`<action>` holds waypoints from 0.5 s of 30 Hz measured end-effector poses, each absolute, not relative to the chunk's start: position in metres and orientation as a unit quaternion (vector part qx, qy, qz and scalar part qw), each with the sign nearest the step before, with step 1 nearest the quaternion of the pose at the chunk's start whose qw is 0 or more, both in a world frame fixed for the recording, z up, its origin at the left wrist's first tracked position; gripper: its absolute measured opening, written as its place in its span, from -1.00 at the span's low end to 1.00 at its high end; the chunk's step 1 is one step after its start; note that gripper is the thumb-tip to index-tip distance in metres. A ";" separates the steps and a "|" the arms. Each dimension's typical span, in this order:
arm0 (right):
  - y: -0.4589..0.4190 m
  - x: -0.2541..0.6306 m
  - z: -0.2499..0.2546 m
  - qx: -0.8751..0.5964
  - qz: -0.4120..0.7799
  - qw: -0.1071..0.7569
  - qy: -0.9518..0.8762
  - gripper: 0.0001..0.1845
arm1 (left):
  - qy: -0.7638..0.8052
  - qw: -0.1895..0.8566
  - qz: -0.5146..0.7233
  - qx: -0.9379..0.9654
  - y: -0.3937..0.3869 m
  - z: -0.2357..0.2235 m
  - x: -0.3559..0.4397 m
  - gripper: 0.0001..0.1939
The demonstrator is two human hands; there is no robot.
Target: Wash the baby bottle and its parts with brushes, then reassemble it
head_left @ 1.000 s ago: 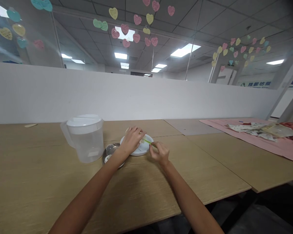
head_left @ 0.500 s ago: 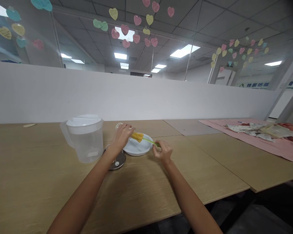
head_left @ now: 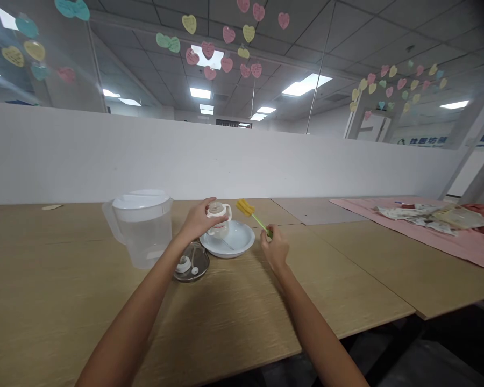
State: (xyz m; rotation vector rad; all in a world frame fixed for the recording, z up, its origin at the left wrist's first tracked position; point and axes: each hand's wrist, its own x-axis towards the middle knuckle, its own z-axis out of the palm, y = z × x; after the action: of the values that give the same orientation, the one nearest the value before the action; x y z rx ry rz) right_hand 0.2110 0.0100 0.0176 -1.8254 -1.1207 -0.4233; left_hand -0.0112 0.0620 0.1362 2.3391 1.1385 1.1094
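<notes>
My left hand (head_left: 198, 219) is closed around a small clear bottle with white handles (head_left: 219, 217), held upright just above a white bowl (head_left: 241, 243). My right hand (head_left: 275, 247) pinches the green handle of a bottle brush (head_left: 251, 214), whose yellow sponge head points up and left, a short way to the right of the bottle's mouth. A small metal dish (head_left: 199, 262) with white bottle parts in it lies on the table in front of the bowl, under my left wrist.
A clear plastic jug with a white lid (head_left: 142, 227) stands left of the bowl. A white partition (head_left: 234, 161) runs along the wooden table's far edge. A pink cloth (head_left: 439, 236) with several items lies at the far right. The table's front edge is close to me.
My left hand has lifted the bottle out of the bowl and turned it upright. My right hand has drawn the brush out to the right and raised its sponge head.
</notes>
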 end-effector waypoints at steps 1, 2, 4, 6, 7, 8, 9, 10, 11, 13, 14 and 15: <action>0.011 0.213 0.019 -0.780 -0.138 0.422 -0.441 -0.69 | 0.389 0.198 0.380 0.815 0.057 0.138 -0.009 -0.25; 0.012 0.216 0.020 -0.811 -0.103 0.382 -0.431 -0.68 | 0.379 0.228 0.367 0.818 0.051 0.140 -0.005 -0.25; 0.012 0.220 0.019 -0.846 -0.048 0.319 -0.425 -0.67 | 0.352 0.261 0.324 0.838 0.036 0.141 0.001 -0.25; 0.012 0.222 0.016 -0.851 -0.023 0.290 -0.438 -0.69 | 0.328 0.268 0.257 0.869 0.019 0.140 0.008 -0.25; 0.013 0.222 0.014 -0.849 -0.018 0.282 -0.446 -0.71 | 0.314 0.266 0.219 0.884 0.011 0.139 0.011 -0.26; 0.013 0.221 0.012 -0.848 -0.012 0.272 -0.454 -0.72 | 0.302 0.262 0.193 0.896 0.004 0.137 0.013 -0.26; 0.014 0.220 0.010 -0.847 -0.007 0.261 -0.462 -0.74 | 0.291 0.248 0.175 0.907 -0.002 0.134 0.014 -0.26; 0.014 0.219 0.008 -0.846 -0.002 0.251 -0.470 -0.74 | 0.281 0.239 0.155 0.916 -0.006 0.131 0.014 -0.26; 0.015 0.218 0.007 -0.846 0.001 0.242 -0.476 -0.75 | 0.276 0.237 0.130 0.922 -0.008 0.128 0.014 -0.27; 0.015 0.217 0.007 -0.845 0.004 0.220 -0.487 -0.75 | 0.268 0.236 0.096 0.929 -0.008 0.121 0.011 -0.28; 0.014 0.217 0.007 -0.846 0.002 0.202 -0.494 -0.75 | 0.264 0.241 0.082 0.930 -0.006 0.119 0.009 -0.29; 0.014 0.217 0.008 -0.846 -0.002 0.179 -0.502 -0.75 | 0.257 0.249 0.073 0.931 -0.004 0.116 0.007 -0.31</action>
State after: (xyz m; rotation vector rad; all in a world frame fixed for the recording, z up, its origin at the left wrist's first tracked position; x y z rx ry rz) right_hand 0.2174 0.0135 0.0082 -2.3935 -1.4192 -0.0055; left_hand 0.0074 -0.0038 0.1158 2.5360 0.7010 0.1987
